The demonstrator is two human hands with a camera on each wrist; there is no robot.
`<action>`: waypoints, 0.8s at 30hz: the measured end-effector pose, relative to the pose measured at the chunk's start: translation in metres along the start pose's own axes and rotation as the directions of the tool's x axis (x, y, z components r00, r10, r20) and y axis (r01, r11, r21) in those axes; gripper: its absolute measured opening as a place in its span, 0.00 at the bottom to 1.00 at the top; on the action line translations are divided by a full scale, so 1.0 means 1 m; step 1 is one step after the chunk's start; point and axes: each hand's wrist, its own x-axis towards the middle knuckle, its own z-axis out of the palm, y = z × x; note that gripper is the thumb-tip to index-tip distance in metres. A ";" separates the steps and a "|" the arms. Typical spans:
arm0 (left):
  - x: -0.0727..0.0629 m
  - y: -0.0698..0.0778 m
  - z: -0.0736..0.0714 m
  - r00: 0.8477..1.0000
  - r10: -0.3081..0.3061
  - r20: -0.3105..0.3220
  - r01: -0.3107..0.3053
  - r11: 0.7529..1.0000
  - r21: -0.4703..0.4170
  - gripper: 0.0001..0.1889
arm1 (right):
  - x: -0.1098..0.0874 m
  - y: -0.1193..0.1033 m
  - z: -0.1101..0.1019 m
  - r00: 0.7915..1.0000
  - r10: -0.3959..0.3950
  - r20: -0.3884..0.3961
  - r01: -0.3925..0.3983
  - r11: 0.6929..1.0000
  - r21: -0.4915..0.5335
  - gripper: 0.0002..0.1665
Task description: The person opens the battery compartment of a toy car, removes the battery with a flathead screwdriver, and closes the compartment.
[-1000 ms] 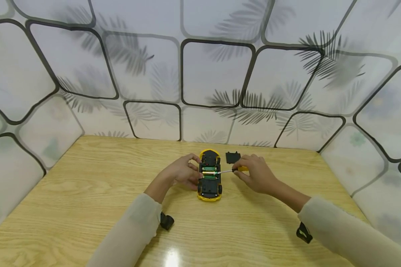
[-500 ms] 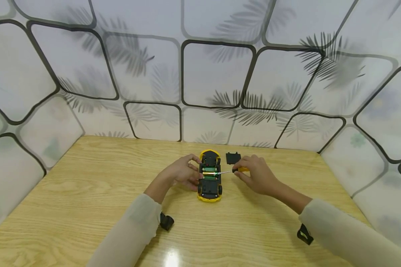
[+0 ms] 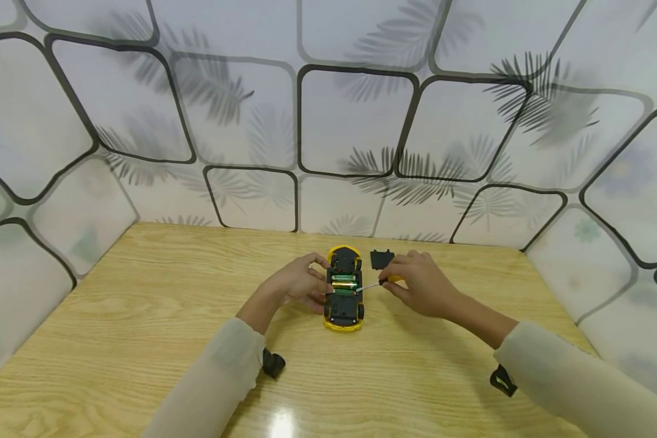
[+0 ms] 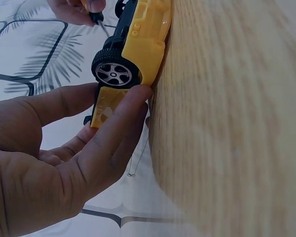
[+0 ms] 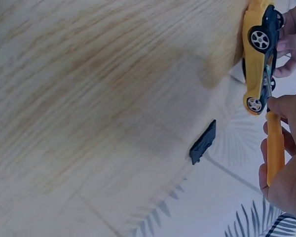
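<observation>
So the toy car (image 3: 344, 308) was belly up on the tabletop (image 3: 126, 316), yellow body underneath and black chassis on top. Makes sense to me, since that left the bay facing the person, with what looked like three batteries (image 3: 344, 285) lying side by side across it.

The left hand (image 3: 301, 281) had its grip closed on the car's left flank, thumb and fingers bent around the edge. I'd say that was to stop it rocking on its curved roof, and coming in from the side kept the fingers mostly out of the bay.

The right hand (image 3: 420, 285) had its grip closed around a screwdriver (image 5: 275, 148) by the orange handle, pretty much like a pen, probably for fine control. The shaft came in low from the right, with the tip at the bay's right edge near the ends of the batteries. Couldn't tell if it was actually touching one.

The black cover (image 3: 382, 259) lay off to the car's right, just beyond the right hand, presumably parked there to be out of the way but handy.
</observation>
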 end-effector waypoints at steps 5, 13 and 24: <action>0.000 0.000 0.000 1.000 -0.001 -0.005 0.001 1.000 -0.012 0.23 | 0.009 -0.009 -0.008 0.999 -0.023 0.049 0.027 0.996 -0.085 0.07; -0.001 0.002 0.000 1.000 -0.008 -0.012 0.008 1.000 -0.024 0.23 | 0.029 -0.024 -0.024 0.983 -0.022 0.182 0.062 0.975 -0.212 0.04; 0.000 0.001 0.000 1.000 -0.005 0.000 0.005 1.000 -0.013 0.23 | 0.055 -0.041 -0.037 0.950 -0.037 0.309 0.138 0.941 -0.310 0.19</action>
